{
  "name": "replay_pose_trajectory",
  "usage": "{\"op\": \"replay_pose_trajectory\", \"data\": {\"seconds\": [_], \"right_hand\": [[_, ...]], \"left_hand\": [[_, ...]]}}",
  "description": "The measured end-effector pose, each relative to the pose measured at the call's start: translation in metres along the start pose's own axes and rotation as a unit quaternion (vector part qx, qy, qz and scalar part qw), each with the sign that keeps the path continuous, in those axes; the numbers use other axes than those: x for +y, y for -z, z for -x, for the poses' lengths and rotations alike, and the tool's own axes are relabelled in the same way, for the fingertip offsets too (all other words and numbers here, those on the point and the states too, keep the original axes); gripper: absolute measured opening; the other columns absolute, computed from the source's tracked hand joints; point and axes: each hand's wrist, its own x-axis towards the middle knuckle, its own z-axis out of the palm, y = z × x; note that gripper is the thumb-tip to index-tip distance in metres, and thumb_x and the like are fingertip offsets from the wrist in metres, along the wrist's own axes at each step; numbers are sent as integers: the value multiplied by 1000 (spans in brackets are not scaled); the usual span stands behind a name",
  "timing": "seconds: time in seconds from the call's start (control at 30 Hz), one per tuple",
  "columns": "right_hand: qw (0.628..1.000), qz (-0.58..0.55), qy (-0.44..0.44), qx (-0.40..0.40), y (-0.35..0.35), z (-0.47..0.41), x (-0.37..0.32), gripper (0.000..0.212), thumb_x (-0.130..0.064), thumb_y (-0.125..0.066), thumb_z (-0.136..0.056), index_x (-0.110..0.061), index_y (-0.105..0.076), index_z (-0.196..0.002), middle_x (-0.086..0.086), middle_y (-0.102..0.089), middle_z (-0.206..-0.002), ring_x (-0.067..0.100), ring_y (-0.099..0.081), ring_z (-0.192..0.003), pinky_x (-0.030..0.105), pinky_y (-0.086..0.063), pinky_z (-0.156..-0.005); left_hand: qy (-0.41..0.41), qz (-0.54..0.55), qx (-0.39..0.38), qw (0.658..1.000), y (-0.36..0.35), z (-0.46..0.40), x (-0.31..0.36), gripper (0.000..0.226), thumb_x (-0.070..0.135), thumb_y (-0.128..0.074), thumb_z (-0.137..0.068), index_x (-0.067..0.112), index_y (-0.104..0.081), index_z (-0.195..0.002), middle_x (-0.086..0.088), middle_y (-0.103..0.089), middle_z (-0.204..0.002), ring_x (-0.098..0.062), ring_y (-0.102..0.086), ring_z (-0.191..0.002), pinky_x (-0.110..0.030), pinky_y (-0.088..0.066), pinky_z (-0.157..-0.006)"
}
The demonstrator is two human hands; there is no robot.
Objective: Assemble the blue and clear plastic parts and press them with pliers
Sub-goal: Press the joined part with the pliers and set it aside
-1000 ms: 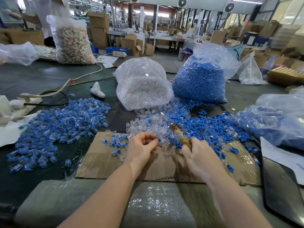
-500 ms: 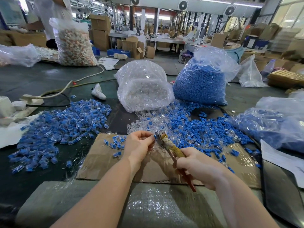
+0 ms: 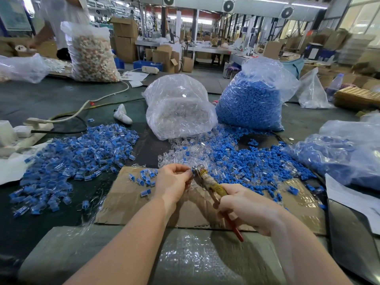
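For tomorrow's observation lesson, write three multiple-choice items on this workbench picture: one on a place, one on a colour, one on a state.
1. Where is the pile of assembled pieces?
A. left of the cardboard
B. inside a bag
C. on a chair

2. What colour is the lower pliers handle?
A. green
B. red
C. white

3. What is the right hand doing?
A. resting flat
B. pointing
C. gripping the pliers

Answers: 1 A, it lies left of the cardboard; 2 B, red shows below the hand; 3 C, fingers wrap the handles.

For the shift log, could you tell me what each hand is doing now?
Left hand: pinching a small part at the plier head.
Right hand: gripping the pliers.
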Motion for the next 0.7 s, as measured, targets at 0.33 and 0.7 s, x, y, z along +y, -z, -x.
{"op": "replay_pose_trajectory", "data": {"seconds": [0.33, 0.7], "right_hand": [[996, 83, 16, 13, -1, 1, -3, 16, 0, -41, -86, -14, -45, -79, 6, -45, -72, 18, -41, -67, 27, -31, -55], [981, 187, 30, 52, -3, 2, -2, 27, -1, -37, -90, -22, -46, -75, -4, -48, -77, 7, -43, -62, 16, -30, -50]], "left_hand": [[15, 12, 11, 1000, -4, 1, -3, 6, 0, -62, -86, 5, -64, -87, -15, -66, -79, -19, -62, -65, -29, -53, -57], [13, 8, 11, 1000, -8, 2, -6, 10, 1, -64, -84, 10, -66, -82, -15, -68, -82, -26, -66, -75, -39, -57, -73]]}}
